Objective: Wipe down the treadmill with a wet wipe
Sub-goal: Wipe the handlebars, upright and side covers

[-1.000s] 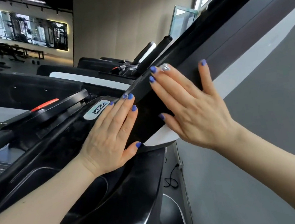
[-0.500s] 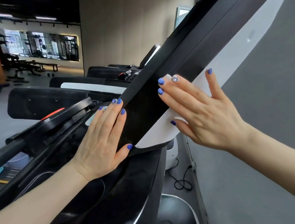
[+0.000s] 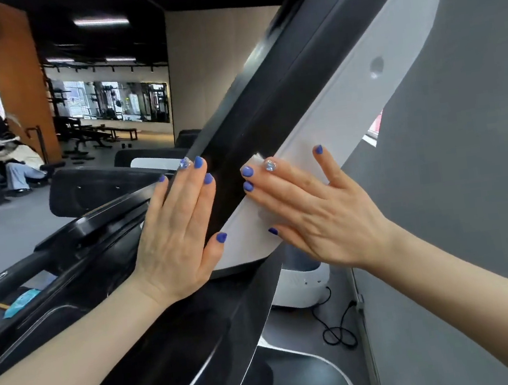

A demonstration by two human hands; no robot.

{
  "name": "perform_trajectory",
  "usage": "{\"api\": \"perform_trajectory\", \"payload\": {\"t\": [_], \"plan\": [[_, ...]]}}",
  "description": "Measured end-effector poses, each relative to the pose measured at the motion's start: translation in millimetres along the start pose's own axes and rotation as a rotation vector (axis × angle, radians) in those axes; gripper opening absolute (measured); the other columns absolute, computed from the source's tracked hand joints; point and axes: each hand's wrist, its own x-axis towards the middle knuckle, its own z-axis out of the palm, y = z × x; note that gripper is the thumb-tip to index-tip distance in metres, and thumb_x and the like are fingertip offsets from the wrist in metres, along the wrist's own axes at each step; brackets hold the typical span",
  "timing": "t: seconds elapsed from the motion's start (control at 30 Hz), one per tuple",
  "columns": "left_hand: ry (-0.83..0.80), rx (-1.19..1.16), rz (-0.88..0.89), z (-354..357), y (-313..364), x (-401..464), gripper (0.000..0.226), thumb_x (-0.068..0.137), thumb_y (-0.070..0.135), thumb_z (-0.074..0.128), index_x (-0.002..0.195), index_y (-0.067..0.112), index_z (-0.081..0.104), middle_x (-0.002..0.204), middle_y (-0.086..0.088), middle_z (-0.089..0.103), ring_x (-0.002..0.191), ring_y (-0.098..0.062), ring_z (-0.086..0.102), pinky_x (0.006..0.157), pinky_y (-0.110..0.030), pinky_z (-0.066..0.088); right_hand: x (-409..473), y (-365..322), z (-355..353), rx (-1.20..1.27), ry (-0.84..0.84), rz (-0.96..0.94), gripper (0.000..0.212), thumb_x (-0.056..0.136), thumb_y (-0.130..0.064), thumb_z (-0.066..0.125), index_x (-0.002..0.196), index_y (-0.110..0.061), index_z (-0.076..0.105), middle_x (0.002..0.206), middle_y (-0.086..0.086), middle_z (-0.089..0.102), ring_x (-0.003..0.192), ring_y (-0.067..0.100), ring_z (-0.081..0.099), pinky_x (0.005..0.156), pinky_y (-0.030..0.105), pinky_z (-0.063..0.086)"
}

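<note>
Both palms flat on the treadmill's upright post.
Left hand presses the black face, fingers together; right hand, fingers spread, pins a wet wipe against the white side panel.

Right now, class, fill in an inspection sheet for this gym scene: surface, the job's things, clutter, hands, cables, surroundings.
Surface: treadmill upright, black face with a white side panel, slanting across the view.
Job's things: wet wipe, only a white corner shows beyond the right fingertips; the rest is hidden under the hand.
Clutter: blue packet lying low on the neighbouring machine.
Hands: left hand flat on the black face; right hand flat, pressing the wipe to the white panel.
Cables: black cable looped on the floor beside a white unit.
Surroundings: grey wall at right, mirror and benches behind, a seated person far left.
</note>
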Motion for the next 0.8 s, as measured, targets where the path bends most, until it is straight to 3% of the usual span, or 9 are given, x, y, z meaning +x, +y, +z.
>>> {"api": "perform_trajectory", "payload": {"t": [0.17, 0.3, 0.47, 0.7, 0.8], "plan": [[0.022, 0.026, 0.015, 6, 0, -2, 0.064, 0.106, 0.034, 0.027, 0.159, 0.005, 0.006, 0.169, -0.006, -0.006, 0.157, -0.027, 0.003, 0.126, -0.047, 0.008, -30, 8, 29, -0.003, 0.052, 0.013, 0.068, 0.105, -0.036, 0.042, 0.162, -0.017, 0.009, 0.169, -0.003, -0.003, 0.156, 0.015, 0.002, 0.124, 0.048, -0.01], [0.046, 0.039, 0.019, 7, -1, -3, 0.066, 0.106, 0.033, 0.027, 0.16, 0.006, 0.001, 0.17, -0.006, -0.006, 0.156, -0.029, 0.005, 0.126, -0.049, 0.011, -61, 17, 46, -0.002, 0.038, 0.012, 0.066, 0.106, -0.038, 0.034, 0.162, -0.016, 0.006, 0.17, -0.002, -0.006, 0.156, 0.015, 0.0, 0.124, 0.05, -0.004], [0.051, 0.049, 0.022, 9, 0, -3, 0.066, 0.107, 0.036, 0.025, 0.161, 0.007, 0.0, 0.17, -0.006, -0.006, 0.156, -0.029, 0.005, 0.125, -0.05, 0.012, -81, 24, 56, -0.026, 0.032, 0.018, 0.071, 0.103, -0.039, 0.04, 0.162, -0.016, 0.008, 0.17, -0.001, -0.003, 0.156, 0.016, 0.001, 0.123, 0.051, -0.001], [0.042, 0.058, 0.023, 9, 1, -5, 0.067, 0.106, 0.035, 0.026, 0.16, 0.005, 0.001, 0.169, -0.008, -0.006, 0.156, -0.03, 0.005, 0.125, -0.049, 0.014, -24, 12, 36, 0.033, 0.12, 0.024, 0.069, 0.104, -0.039, 0.038, 0.162, -0.016, 0.007, 0.169, -0.002, -0.004, 0.156, 0.016, 0.003, 0.123, 0.05, -0.011], [0.044, 0.052, 0.028, 9, 0, -5, 0.067, 0.106, 0.035, 0.028, 0.16, 0.004, 0.002, 0.169, -0.009, -0.005, 0.156, -0.03, 0.006, 0.125, -0.049, 0.013, 0, 6, 26, 0.027, 0.153, 0.026, 0.069, 0.105, -0.039, 0.04, 0.161, -0.015, 0.008, 0.168, -0.003, 0.005, 0.156, 0.015, 0.001, 0.122, 0.049, -0.014]]}}
